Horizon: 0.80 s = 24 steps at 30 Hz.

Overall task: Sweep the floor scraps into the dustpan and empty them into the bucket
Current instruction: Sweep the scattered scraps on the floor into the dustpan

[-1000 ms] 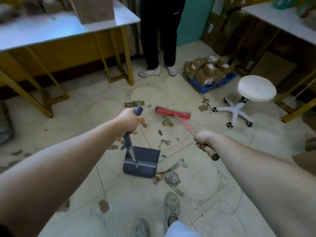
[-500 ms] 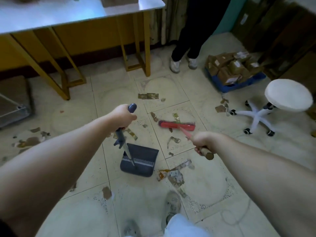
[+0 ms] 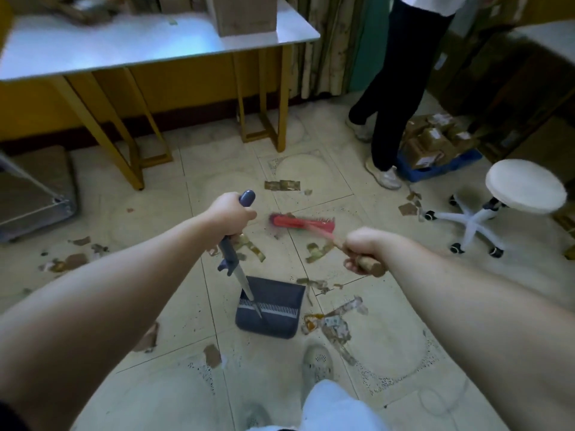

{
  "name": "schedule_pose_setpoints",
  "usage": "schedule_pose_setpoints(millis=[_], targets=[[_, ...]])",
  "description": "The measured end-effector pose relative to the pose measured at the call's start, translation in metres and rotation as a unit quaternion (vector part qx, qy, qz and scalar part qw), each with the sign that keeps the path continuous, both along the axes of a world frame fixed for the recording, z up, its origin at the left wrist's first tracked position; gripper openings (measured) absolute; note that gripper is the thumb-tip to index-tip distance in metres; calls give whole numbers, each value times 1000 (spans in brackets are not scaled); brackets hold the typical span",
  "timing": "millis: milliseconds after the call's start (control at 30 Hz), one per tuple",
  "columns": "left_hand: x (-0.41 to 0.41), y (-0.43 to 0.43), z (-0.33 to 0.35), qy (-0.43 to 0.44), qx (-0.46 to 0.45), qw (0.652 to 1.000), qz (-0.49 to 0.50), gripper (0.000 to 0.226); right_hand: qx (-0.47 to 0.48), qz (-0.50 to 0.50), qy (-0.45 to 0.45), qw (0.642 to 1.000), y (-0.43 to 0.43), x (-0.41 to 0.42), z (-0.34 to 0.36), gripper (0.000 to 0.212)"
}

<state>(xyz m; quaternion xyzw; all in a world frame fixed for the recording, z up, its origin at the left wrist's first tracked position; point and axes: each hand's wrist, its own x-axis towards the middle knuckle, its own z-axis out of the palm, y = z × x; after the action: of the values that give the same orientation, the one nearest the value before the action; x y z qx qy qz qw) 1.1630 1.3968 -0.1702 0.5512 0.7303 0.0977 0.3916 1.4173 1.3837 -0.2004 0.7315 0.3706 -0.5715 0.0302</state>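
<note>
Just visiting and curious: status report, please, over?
Left hand grips dustpan handle, right hand grips broom. Dustpan on floor, scraps scattered around it. Bucket not in view. Bystander and stool beyond the broom.

- The wearer's left hand (image 3: 231, 214) and right hand (image 3: 365, 247) are bare, as are the left forearm (image 3: 124, 290) and right forearm (image 3: 451, 306).
- A pale, white-toned trouser leg (image 3: 336, 405) shows at bottom centre.
- Above it is a light beige mesh sneaker with a perforated toe (image 3: 317, 365), and a second, blurred shoe (image 3: 256, 415) lies alongside.
- A dark fabric strip (image 3: 9, 415) edges the lower-left corner.
</note>
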Motion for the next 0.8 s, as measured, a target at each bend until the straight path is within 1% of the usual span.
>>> schedule_pose_setpoints(millis=[33,100,200,267,333,467,633,700,733,800], targets=[[-4,4,1,0,1,1000,7,11,7,10,-10,1000,4,-4,-2,17],[-10,16,3,-4,0,1000,25,15,53,30,-41,997,28,-8,-10,29],[-18,42,2,-24,-2,998,63,16,107,-1,-32,994,76,-19,-20,25],[-20,62,1,-21,-3,996,87,17,92,-28,-4,995,101,-25,-27,27],[-20,82,-1,-19,-5,994,104,16,62,-6,-5,998,121,-27,-30,24],[-20,119,-4,-29,-11,992,122,13,109,41,-49,992,179,-29,-37,24],[-21,155,-7,-25,-12,990,140,9,112,18,-32,993,244,-32,-50,24],[-24,165,-7,-19,-7,990,138,12,106,6,-14,994,262,-36,-57,23],[-26,169,-7,-16,-6,990,137,13,96,4,-5,995,269,-38,-59,23],[-29,175,-7,-8,-4,990,140,12,66,16,1,998,274,-39,-65,33]])
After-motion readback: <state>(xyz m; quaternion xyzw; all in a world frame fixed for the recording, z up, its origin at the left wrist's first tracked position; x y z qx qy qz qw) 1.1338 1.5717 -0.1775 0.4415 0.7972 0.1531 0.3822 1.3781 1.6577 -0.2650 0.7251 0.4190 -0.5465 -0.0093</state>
